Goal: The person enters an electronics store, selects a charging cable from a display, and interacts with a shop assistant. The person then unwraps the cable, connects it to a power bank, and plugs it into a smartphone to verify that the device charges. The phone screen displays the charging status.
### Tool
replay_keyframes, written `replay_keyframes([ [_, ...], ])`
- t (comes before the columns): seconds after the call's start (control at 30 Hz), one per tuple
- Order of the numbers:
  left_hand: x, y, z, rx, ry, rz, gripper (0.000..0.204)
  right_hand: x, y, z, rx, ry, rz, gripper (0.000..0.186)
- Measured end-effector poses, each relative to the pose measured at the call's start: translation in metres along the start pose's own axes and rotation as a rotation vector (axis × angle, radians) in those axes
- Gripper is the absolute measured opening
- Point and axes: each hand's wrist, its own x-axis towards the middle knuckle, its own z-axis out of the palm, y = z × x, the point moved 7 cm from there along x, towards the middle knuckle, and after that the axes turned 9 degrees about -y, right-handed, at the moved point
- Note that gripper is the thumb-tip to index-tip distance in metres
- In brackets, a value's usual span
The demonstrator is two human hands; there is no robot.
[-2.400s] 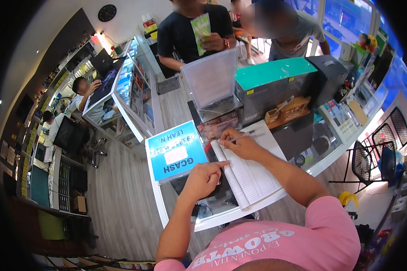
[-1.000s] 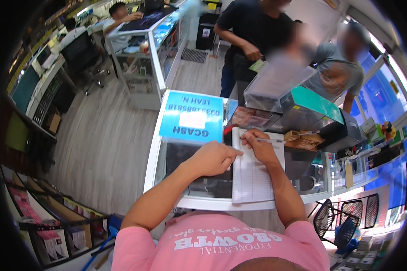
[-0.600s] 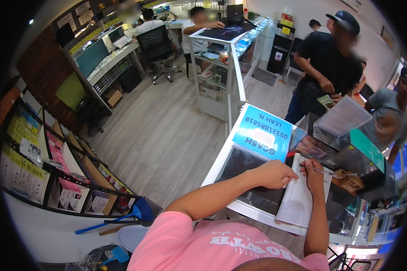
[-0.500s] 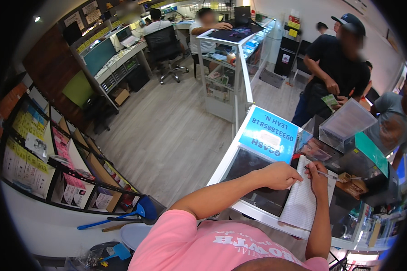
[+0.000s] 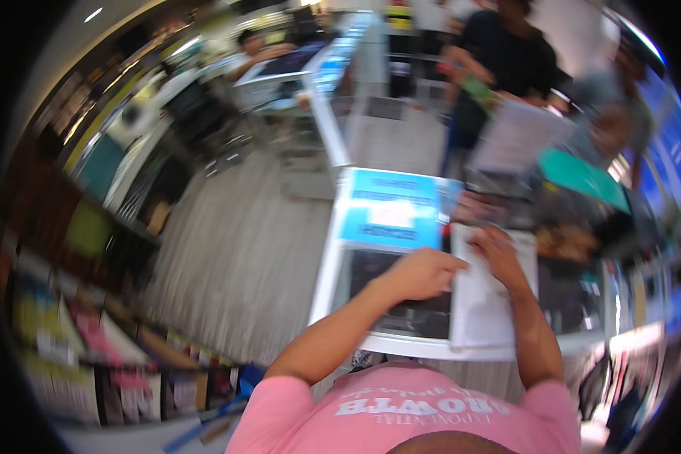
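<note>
Left hand [image 5: 424, 273]: index extended onto notebook [image 5: 483, 314], lower right of centre; other fingers' curl, cannot tell. Right hand [image 5: 498, 253]: pinching blurred pen [image 5: 509, 243]. Centre: blue sign [image 5: 390, 227], inverted lettering, smeared. Bottom: pink shirt [image 5: 405, 382], white print.

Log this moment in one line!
left hand: pointing over white paper notebook; right hand: over notebook, grip blurred; blue rectangular sign: beyond left hand

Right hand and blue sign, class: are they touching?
Apart: in the head view, part of the white notebook lies between the right hand and the blue sign.
</note>
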Motion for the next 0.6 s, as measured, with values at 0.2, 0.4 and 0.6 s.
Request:
replay_keyframes([
  [0.2, 0.006, 0.016, -0.008, -0.12, -0.12, -0.112, 0.014, 0.012, 0.006, 0.002, 0.117, -0.033, 0.013, 0.032],
  [0.4, 0.007, 0.013, -0.002, -0.146, -0.15, -0.184, 0.016, 0.008, 0.009, 0.002, 0.106, -0.03, -0.037, 0.035],
  [0.6, 0.008, 0.017, 0.003, -0.162, -0.152, -0.138, 0.011, 0.005, 0.005, 0.002, 0.059, -0.04, -0.101, 0.042],
])
